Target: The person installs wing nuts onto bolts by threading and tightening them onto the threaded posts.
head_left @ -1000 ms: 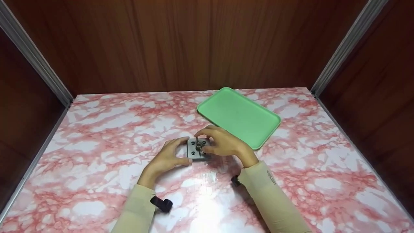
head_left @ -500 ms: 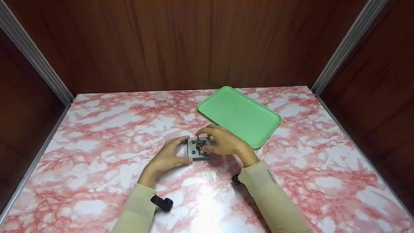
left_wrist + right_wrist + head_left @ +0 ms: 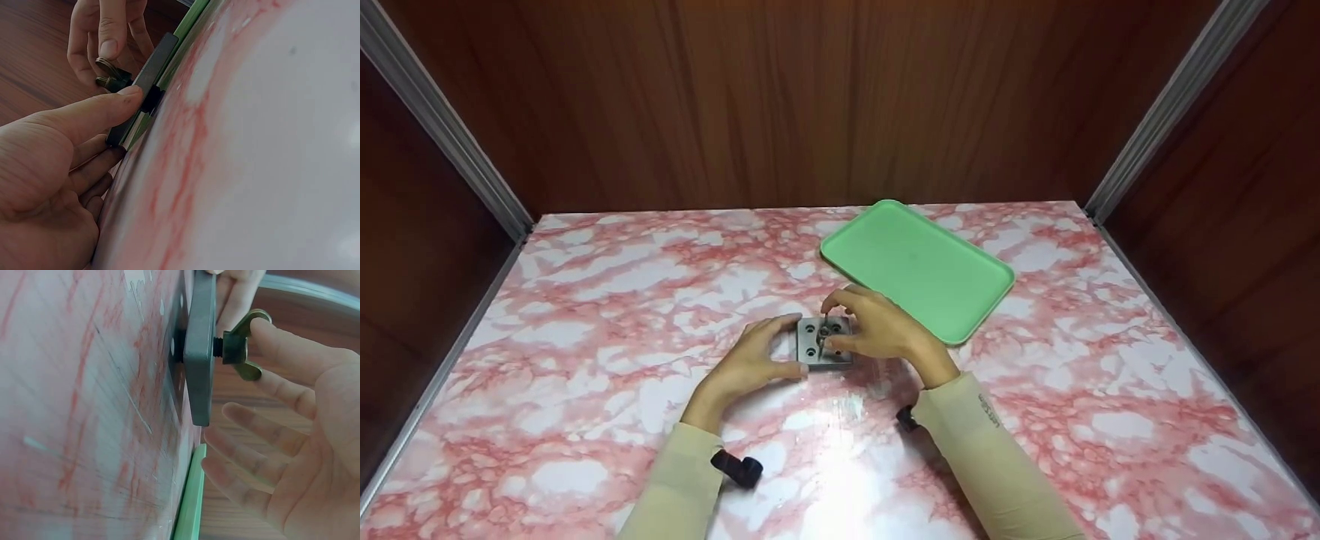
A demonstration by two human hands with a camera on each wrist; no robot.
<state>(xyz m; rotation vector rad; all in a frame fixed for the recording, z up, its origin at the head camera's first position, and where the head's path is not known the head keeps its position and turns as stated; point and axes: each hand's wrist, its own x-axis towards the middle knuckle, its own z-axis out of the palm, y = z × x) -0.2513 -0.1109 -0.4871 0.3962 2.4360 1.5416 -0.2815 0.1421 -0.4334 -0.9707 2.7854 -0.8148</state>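
Observation:
A square grey metal plate (image 3: 804, 342) with corner holes sits in front of me, raised a little off the table in the right wrist view. From its middle rises a threaded bolt (image 3: 218, 347), carrying a brass-coloured wing nut (image 3: 235, 349). My left hand (image 3: 748, 364) holds the plate's left side, thumb at the near edge and fingers at the far corner. Thumb and index finger of my right hand (image 3: 879, 325) pinch the wing nut by its wings; the other fingers spread beside the plate. A short gap of thread shows between nut and plate.
Behind and right of the plate lies a light green tray (image 3: 915, 262), its near edge close to my right hand. Dark wooden panels (image 3: 825, 105) stand around the red-and-white marbled table (image 3: 607, 322) at the back and sides.
The wing nut has turned slightly clockwise as seen from above, its far wing swinging right with my right fingertips. My left hand and the plate stay nearly still.

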